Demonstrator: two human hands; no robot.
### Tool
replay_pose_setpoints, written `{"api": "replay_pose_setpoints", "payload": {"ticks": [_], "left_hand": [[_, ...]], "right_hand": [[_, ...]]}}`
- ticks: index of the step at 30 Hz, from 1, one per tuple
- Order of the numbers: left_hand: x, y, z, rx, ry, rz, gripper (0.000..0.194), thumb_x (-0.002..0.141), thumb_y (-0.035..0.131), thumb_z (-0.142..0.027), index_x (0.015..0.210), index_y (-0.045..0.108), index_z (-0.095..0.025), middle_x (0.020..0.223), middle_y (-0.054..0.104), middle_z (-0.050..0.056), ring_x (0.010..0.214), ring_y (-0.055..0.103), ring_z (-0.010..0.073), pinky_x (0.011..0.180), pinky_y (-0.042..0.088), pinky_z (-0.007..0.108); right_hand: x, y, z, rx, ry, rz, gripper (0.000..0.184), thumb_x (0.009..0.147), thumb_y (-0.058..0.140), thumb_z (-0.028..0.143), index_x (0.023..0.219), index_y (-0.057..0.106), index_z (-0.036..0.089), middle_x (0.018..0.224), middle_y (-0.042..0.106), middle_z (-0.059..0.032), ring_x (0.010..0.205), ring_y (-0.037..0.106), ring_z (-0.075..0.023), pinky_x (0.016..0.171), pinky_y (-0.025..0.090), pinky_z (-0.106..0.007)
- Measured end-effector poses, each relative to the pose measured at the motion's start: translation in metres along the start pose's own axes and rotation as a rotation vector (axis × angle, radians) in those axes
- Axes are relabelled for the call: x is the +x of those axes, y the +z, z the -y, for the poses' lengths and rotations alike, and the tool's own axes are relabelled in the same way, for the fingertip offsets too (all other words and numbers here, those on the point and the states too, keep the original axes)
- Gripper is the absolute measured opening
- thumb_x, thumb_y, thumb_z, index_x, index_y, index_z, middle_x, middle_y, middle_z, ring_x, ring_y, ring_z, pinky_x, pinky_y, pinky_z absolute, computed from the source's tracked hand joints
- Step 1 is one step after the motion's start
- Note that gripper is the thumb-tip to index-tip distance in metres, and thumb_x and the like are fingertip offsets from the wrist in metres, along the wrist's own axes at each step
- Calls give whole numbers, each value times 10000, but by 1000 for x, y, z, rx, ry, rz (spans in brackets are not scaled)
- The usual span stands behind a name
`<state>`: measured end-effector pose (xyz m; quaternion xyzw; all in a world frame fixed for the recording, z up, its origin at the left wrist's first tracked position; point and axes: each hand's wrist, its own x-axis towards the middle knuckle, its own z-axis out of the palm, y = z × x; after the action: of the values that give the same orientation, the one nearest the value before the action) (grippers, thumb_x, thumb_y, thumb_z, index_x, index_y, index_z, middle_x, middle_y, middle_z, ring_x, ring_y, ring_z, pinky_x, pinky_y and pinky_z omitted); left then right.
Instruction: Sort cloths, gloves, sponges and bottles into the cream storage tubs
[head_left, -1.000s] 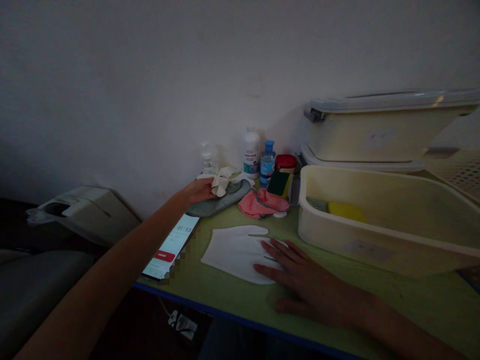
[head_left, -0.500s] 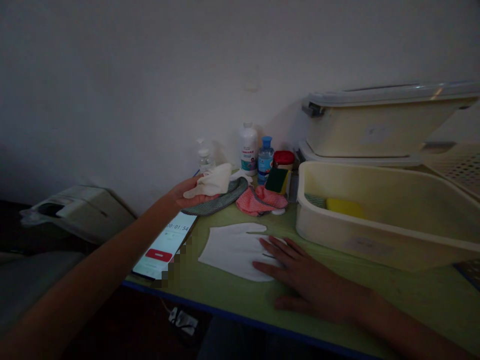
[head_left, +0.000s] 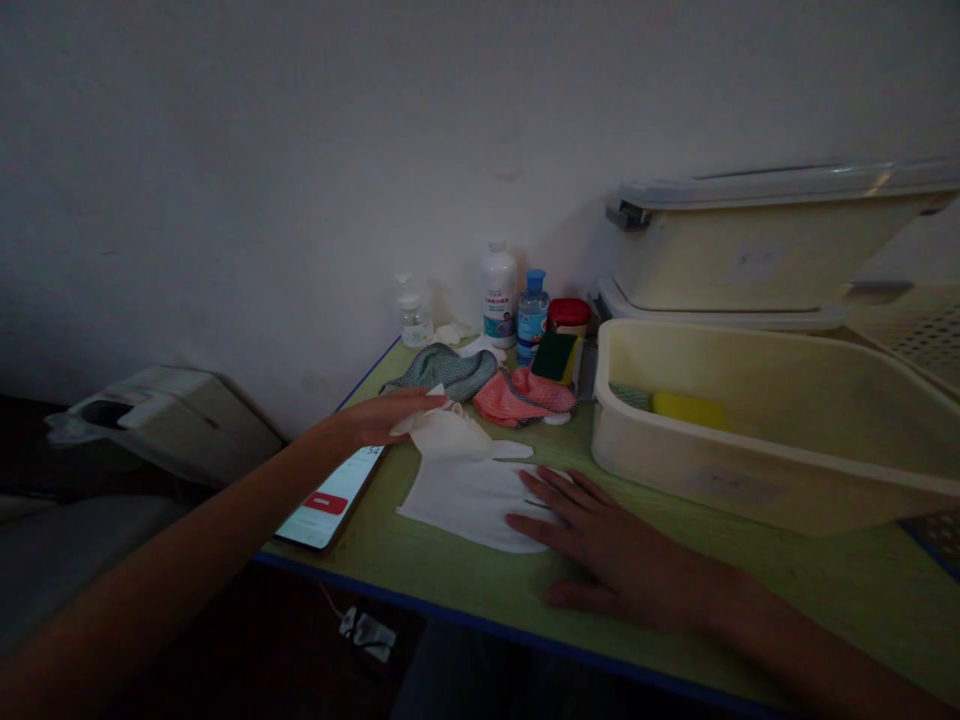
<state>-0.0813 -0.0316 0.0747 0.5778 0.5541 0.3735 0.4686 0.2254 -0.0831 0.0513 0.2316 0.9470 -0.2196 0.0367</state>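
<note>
A white glove point(head_left: 466, 505) lies flat on the green tabletop, with a small dark mark towards its finger end. My right hand point(head_left: 592, 540) rests palm down over the glove's fingers, its own fingers spread. In my left hand point(head_left: 386, 415) is a thin, crumpled white tissue point(head_left: 450, 435), which hangs over the upper left part of the glove. The left fingertips are partly covered by it. Just behind this hand lies a grey-green cloth point(head_left: 450, 370), and a pink cloth point(head_left: 521, 395) sits to its right.
A phone point(head_left: 334, 505) lies at the left table edge. Behind stand a pump bottle point(head_left: 412, 320), a white bottle point(head_left: 498, 295), a blue bottle point(head_left: 532, 320), a red-lidded jar point(head_left: 570, 315) and a sponge point(head_left: 556, 358). At right are a cream tub point(head_left: 697, 495) and a lidded box point(head_left: 772, 255).
My left hand has come down and towards me from above the grey-green cloth, turning palm downward and bringing the tissue over the glove. My right hand has stayed on the glove.
</note>
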Motion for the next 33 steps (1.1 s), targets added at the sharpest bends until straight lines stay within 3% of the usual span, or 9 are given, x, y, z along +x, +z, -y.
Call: {"api": "replay_pose_setpoints", "payload": {"ticks": [5, 10, 14, 16, 19, 23, 26, 29, 33], "left_hand": [[10, 6, 4, -101, -153, 89, 369, 573, 745, -434, 772, 632, -145, 726, 672, 68, 592, 601, 139, 542, 479, 248], [25, 8, -6, -71, 18, -251, 335, 639, 667, -410, 828, 553, -157, 710, 595, 4, 562, 544, 119, 521, 439, 240], [44, -1, -4, 430, 331, -504, 331, 728, 543, -405, 935, 535, -148, 888, 611, 57, 808, 578, 192, 728, 480, 316], [50, -4, 4, 808, 407, -307, 416, 782, 461, -404, 1080, 527, -123, 1148, 582, 144, 1077, 526, 261, 936, 406, 399], [53, -1, 20, 1127, 306, 132, 594, 810, 403, -453, 1256, 448, -63, 1403, 399, 225, 1321, 337, 318, 1063, 260, 448], [52, 3, 31, 1157, 222, 221, 701, 819, 385, -508, 1309, 390, -7, 1455, 306, 251, 1374, 265, 299, 1070, 259, 402], [53, 1, 25, 1168, 203, 145, 585, 860, 342, -502, 1239, 487, -81, 1367, 468, 202, 1291, 409, 280, 1041, 306, 406], [59, 1, 12, 1182, 190, -68, 485, 893, 298, -431, 1163, 537, -106, 1206, 585, 198, 1159, 522, 307, 996, 347, 475], [72, 14, -7, 1185, 233, -353, 518, 842, 347, -207, 1334, 347, -46, 1357, 427, 237, 1261, 404, 334, 1037, 269, 544]], "right_hand": [[-1, 1, -1, 25, -12, -22, 656, 862, 442, 580, 1423, 316, 265, 1519, 125, -157, 1403, 66, -322, 1096, 105, -577], [-1, -1, 1, 13, -5, -17, 654, 867, 430, 580, 1425, 311, 262, 1524, 117, -146, 1404, 58, -311, 1102, 110, -563], [-1, 0, 2, -11, 2, -5, 658, 866, 437, 576, 1432, 291, 274, 1526, 100, -141, 1405, 45, -302, 1104, 108, -554], [-1, 0, 1, -10, -1, -4, 659, 867, 432, 581, 1434, 282, 281, 1526, 86, -140, 1405, 37, -300, 1105, 105, -553], [-1, -1, 1, -7, 4, 6, 653, 872, 420, 580, 1434, 282, 278, 1525, 88, -142, 1404, 38, -302, 1104, 108, -553], [-1, -2, 2, -14, 2, 6, 648, 878, 407, 578, 1435, 285, 270, 1524, 91, -146, 1404, 40, -300, 1104, 107, -554], [-1, -2, 2, -18, 0, -2, 646, 877, 419, 571, 1434, 286, 271, 1523, 85, -144, 1405, 32, -292, 1109, 102, -542], [0, -1, 3, -20, 4, -1, 649, 871, 453, 551, 1432, 292, 268, 1521, 90, -149, 1405, 35, -294, 1111, 99, -539], [-1, 0, 2, -10, 5, -6, 649, 868, 459, 552, 1429, 300, 266, 1519, 100, -154, 1403, 41, -308, 1105, 99, -557]]}}
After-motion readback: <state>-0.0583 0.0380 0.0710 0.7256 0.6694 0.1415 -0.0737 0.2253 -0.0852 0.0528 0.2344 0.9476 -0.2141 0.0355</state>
